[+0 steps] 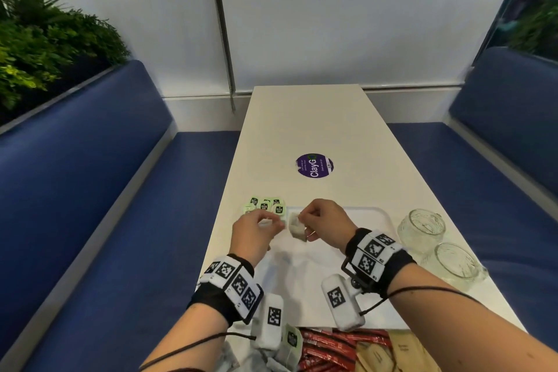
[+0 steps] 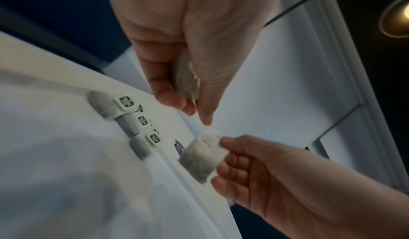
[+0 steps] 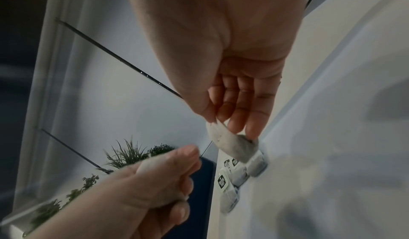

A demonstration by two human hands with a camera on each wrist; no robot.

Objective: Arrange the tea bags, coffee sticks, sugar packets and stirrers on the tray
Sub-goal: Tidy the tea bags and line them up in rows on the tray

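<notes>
Over the far left corner of the white tray [image 1: 359, 222], my right hand [image 1: 302, 218] pinches a grey tea bag [image 1: 296, 229] by its top edge. In the right wrist view that tea bag [image 3: 230, 145] hangs from thumb and fingers. My left hand [image 1: 271, 222], just left of it, grips a second tea bag [image 2: 184, 78] in curled fingers. Several tea bags with green tags [image 1: 266, 207] lie in a row at the tray's far left edge. Red coffee sticks [image 1: 329, 347], brown sugar packets [image 1: 389, 350] and one more tagged tea bag [image 1: 291, 340] lie at the table's near edge.
Two empty glass jars [image 1: 421, 229] [image 1: 456, 263] stand right of the tray. A purple round sticker [image 1: 314, 165] is on the white table beyond it. Blue benches flank the table, and plants stand behind the left bench.
</notes>
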